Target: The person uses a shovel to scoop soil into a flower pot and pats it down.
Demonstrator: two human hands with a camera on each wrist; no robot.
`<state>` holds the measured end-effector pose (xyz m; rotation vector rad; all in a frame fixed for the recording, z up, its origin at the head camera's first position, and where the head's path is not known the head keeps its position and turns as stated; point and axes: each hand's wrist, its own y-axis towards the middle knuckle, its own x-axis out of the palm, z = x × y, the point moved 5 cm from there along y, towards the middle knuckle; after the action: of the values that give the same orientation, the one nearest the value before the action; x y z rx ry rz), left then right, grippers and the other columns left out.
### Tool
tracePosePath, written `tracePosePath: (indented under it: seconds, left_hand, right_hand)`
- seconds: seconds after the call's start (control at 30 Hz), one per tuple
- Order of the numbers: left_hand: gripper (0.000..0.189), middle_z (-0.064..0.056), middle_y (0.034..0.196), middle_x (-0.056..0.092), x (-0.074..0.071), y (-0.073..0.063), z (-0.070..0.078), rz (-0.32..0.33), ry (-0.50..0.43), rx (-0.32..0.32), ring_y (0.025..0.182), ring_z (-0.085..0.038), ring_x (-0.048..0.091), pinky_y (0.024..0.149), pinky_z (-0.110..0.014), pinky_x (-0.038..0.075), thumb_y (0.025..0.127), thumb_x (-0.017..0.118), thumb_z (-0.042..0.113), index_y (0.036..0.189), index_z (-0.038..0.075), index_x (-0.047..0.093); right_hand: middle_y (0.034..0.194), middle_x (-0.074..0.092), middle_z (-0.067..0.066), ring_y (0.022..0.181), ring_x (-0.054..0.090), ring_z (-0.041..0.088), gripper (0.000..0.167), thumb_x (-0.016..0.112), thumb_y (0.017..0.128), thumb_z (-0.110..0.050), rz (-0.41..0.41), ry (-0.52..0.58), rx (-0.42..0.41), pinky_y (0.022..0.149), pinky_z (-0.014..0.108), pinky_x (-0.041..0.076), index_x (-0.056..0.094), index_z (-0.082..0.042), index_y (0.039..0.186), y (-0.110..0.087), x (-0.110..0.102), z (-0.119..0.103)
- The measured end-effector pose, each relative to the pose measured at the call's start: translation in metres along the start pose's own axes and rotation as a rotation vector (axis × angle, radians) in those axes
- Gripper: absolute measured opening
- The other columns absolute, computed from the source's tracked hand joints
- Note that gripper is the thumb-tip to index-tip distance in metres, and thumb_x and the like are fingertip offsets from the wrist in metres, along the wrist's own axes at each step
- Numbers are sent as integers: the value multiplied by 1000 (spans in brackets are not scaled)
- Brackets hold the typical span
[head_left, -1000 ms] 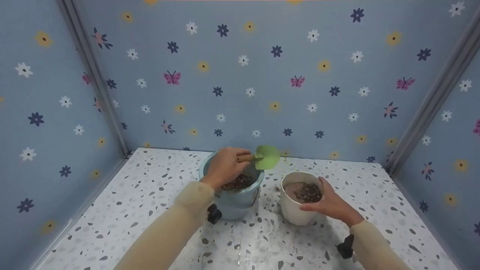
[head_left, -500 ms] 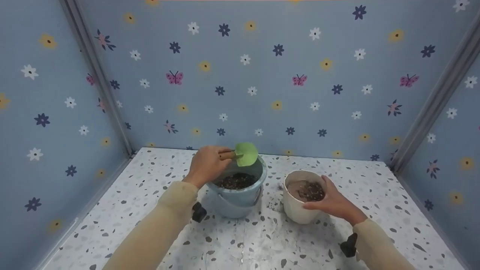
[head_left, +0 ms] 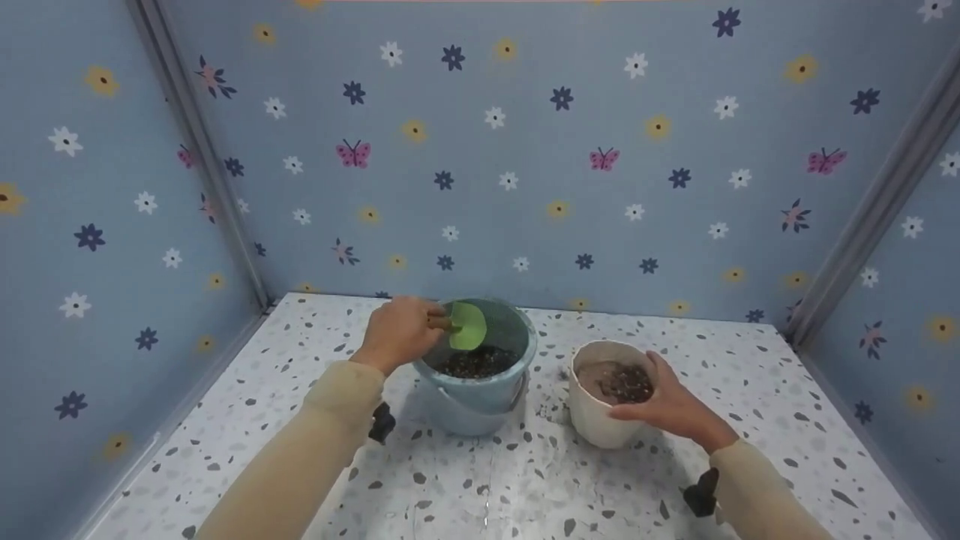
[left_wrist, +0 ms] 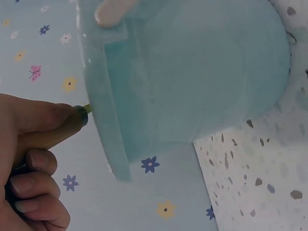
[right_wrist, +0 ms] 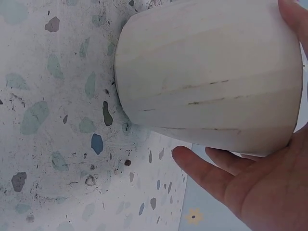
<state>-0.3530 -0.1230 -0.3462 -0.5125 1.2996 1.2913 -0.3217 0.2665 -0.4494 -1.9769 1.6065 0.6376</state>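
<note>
In the head view my left hand (head_left: 400, 331) grips the wooden handle of a small trowel (head_left: 469, 327) with a green blade. The blade hangs within the mouth of a light blue bucket (head_left: 480, 409), over dark soil (head_left: 481, 363). In the left wrist view the fingers wrap the handle (left_wrist: 53, 134) beside the bucket's rim. My right hand (head_left: 667, 397) holds a white flower pot (head_left: 596, 420) at its right side, thumb near the front rim and fingers behind. Dark soil (head_left: 628, 384) lies on a paler brown layer in the pot.
Both containers stand on a white speckled tabletop (head_left: 517, 487). Small dark crumbs (head_left: 553, 409) lie between them. A flowered blue back panel (head_left: 480, 150) rises behind, with similar panels left and right.
My left hand has moved left with the trowel, and the blade has come from beyond the bucket's right rim down into its mouth. The right hand stays at the flower pot.
</note>
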Motion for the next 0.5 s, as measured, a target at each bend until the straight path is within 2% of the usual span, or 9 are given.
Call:
tracePosePath:
  seconds: [0.13, 0.3, 0.37, 0.5]
  left_hand:
    - [20, -7, 91, 75, 3, 3, 4, -34, 141, 67, 66, -20, 66, 58, -39, 54, 85, 65, 6, 99, 9, 79]
    - [4, -6, 71, 67, 10, 9, 7, -105, 281, 80, 58, -19, 54, 61, -41, 53, 83, 70, 6, 79, 5, 72]
    - [6, -6, 70, 65, 12, 11, 8, -124, 321, 79, 58, -20, 53, 62, -42, 53, 83, 71, 7, 77, 5, 69]
    - [8, -8, 74, 65, 16, 14, 7, -141, 370, 75, 63, -22, 56, 65, -42, 54, 82, 76, 10, 84, 4, 71]
  right_hand:
    - [160, 3, 29, 144, 10, 50, 132, 84, 74, -51, -6, -2, 12, 107, 69, 17, -7, 0, 155, 0, 1, 2]
    - [159, 4, 30, 143, 13, 51, 131, 85, 75, -49, -12, -4, 8, 106, 69, 21, -7, 0, 155, -3, 1, 2]
    - [159, 4, 30, 143, 14, 51, 130, 84, 75, -48, -10, -4, -1, 106, 69, 22, -7, 0, 155, -3, 0, 1]
    - [159, 4, 30, 143, 14, 50, 129, 84, 76, -47, -8, 0, -12, 106, 68, 23, -6, 0, 155, -1, -1, -3]
